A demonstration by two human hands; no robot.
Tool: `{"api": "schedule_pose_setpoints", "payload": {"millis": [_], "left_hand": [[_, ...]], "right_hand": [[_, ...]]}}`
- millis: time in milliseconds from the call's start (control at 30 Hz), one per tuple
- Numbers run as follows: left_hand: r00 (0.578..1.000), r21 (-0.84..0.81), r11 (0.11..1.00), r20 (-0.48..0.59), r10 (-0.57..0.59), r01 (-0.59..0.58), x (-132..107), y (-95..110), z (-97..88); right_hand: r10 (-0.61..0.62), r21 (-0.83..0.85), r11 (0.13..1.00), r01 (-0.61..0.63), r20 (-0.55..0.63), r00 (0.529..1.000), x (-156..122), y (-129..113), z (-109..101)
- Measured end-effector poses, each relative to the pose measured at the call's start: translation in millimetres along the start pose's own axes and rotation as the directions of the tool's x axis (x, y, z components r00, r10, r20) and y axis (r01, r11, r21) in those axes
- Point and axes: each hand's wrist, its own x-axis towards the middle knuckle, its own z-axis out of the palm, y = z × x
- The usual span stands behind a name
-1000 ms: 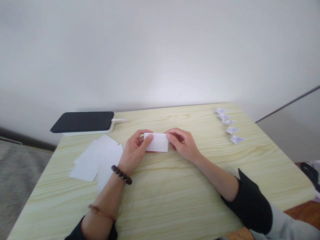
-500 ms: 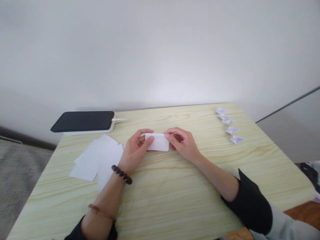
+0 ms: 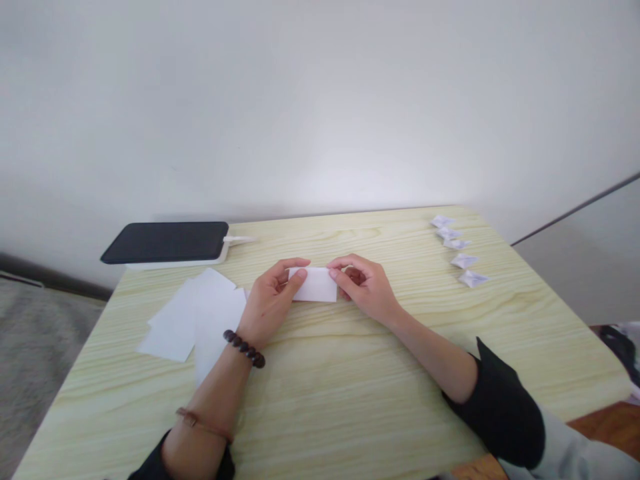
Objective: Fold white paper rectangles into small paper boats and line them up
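Observation:
A small folded sheet of white paper (image 3: 316, 287) is held upright between both hands, in the middle of the table. My left hand (image 3: 273, 293) pinches its left side, thumb across the front and index finger along the top. My right hand (image 3: 367, 287) grips the upper right corner between thumb and index finger; its other fingers curl behind, partly hidden. Left of my left hand lie several loose white paper sheets (image 3: 200, 313), overlapping and partly covered by my forearm. Several small folded paper boats (image 3: 473, 278) stand in a row at the right.
A black-screened phone (image 3: 170, 243) lies on a white block at the back left, with a white cable (image 3: 241, 239) plugged into its right end. The pale wood-grain table (image 3: 340, 400) meets a white wall (image 3: 320, 107) behind.
The folded paper's edges have come closer together, so its lower right corner looks neater. Both hands have hardly moved.

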Motion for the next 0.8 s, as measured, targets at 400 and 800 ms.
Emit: {"api": "schedule_pose_setpoints", "payload": {"millis": [400,800], "left_hand": [[1.0,0.004,1.0,0.011,-0.012,0.012,0.6,-0.2,0.3],[1.0,-0.006,1.0,0.007,-0.007,0.007,0.6,-0.9,-0.2]], "right_hand": [[0.009,-0.004,1.0,-0.009,0.008,1.0,0.0,-0.1,-0.7],[0.01,-0.006,1.0,-0.01,0.012,1.0,0.2,-0.1,-1.1]]}}
